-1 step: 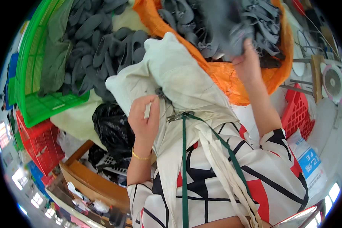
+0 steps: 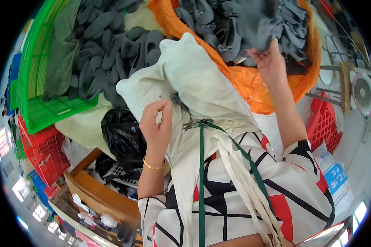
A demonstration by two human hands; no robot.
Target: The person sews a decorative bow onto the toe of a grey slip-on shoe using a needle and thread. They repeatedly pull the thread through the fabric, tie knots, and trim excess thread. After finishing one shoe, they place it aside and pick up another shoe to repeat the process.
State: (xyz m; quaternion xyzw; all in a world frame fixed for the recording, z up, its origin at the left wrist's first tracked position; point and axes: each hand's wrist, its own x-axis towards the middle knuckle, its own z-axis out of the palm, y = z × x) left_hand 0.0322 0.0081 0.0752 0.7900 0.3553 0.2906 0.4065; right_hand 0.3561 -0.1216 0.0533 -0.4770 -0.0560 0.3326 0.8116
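A grey slip-on shoe, blurred, is over the orange sack of grey shoes. My right hand lies just below its edge with the fingers apart; one fingertip overlaps the shoe, and I cannot tell whether they touch. My left hand is over my lap, thumb and index finger pinched together in a ring. A small dark piece lies by those fingertips on the pale apron; what they hold, if anything, does not show. Metal snips hang at my waist on a green cord.
At the far left a green basket holds many grey shoes. Below it are a red crate, a black plastic bag and a wooden drawer. A red basket and a fan stand on the right.
The blurred shoe has shifted right and slightly up, away from my right palm. My right fingers are spread a little more. The left hand keeps its pinch.
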